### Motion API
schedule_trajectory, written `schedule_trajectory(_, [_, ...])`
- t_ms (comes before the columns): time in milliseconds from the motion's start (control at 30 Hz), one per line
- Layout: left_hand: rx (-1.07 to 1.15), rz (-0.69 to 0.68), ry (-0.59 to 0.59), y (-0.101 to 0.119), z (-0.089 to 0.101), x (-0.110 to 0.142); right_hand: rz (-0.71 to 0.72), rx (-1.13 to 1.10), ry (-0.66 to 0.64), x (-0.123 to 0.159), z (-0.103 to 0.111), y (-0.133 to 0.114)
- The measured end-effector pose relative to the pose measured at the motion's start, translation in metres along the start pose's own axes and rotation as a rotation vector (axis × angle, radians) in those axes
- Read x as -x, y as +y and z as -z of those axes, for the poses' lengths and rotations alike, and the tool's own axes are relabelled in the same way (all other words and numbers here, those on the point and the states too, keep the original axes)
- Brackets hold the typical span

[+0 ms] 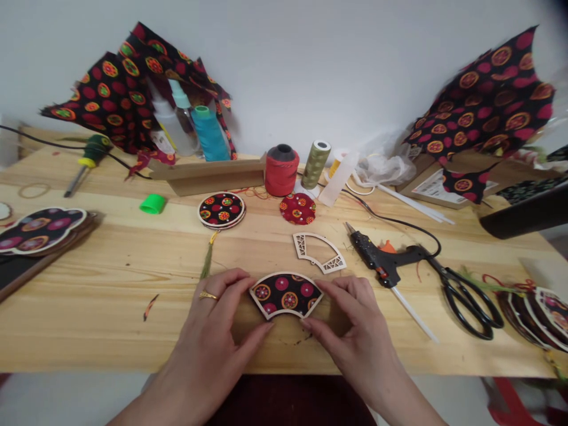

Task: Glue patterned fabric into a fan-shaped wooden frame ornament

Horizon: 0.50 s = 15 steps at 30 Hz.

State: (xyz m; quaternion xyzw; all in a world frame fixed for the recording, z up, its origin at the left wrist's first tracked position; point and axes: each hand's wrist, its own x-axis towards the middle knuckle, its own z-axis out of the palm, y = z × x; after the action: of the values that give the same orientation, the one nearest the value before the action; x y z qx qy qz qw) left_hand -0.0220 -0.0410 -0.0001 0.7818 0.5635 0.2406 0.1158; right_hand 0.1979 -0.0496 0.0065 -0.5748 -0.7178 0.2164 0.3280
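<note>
Wears a gold-toned ring (207, 294) on one finger of the left hand (208, 328), slim in the band and broader at the front, with ornament too small for a clear reading. Shows slender fingers (231, 296) there and on the right hand (361, 319) alike. Goes bare from the wrists down to the lower edge of the view, with narrow wrists and smooth forearms (155, 393), gradually widening. Appears dressed below in a dark maroon garment (288, 408), deep wine in colour and close to black in the shadows, plain across its visible stretch, cropped at the bottom, its exact type impossible to tell.
</note>
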Motion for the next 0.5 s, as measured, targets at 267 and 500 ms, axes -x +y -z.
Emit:
schedule_trajectory(267, [-0.002, -0.010, -0.002, -0.0005, -0.0008, -0.0007, -0.001, -0.001, -0.008, 0.0004, 0.0004, -0.0001])
schedule_trajectory(500, [0.023, 0.028, 0.004, 0.0024, -0.0002, -0.0008, -0.004, -0.002, -0.013, 0.0000, 0.0004, -0.0004])
